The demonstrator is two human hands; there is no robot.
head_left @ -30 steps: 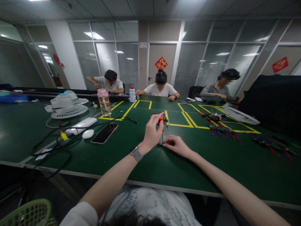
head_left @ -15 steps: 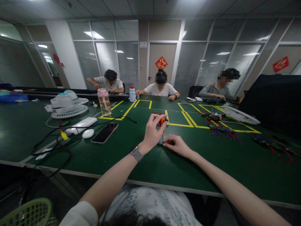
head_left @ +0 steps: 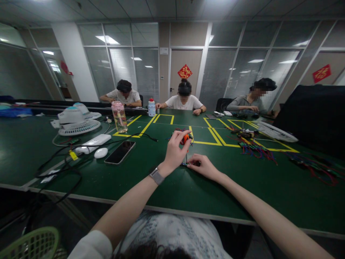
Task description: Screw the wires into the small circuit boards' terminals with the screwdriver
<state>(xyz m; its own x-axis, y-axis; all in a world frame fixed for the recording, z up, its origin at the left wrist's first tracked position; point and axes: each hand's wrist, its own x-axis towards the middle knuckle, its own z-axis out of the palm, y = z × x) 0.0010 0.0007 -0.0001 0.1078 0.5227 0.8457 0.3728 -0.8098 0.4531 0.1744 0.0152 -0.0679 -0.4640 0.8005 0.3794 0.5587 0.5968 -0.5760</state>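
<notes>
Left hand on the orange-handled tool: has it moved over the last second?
No, barely. The left hand stays at the same spot beside the yellow tape line, fingers pinched on the orange-handled tool; only the fingertips shift slightly around the handle.

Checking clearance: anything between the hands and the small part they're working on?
Nothing visible. The left hand already grips the orange-handled screwdriver, held upright with its shaft running down to the small part on the green table. The right hand rests right at that part. The phone and colored wires lie off to the sides.
</notes>
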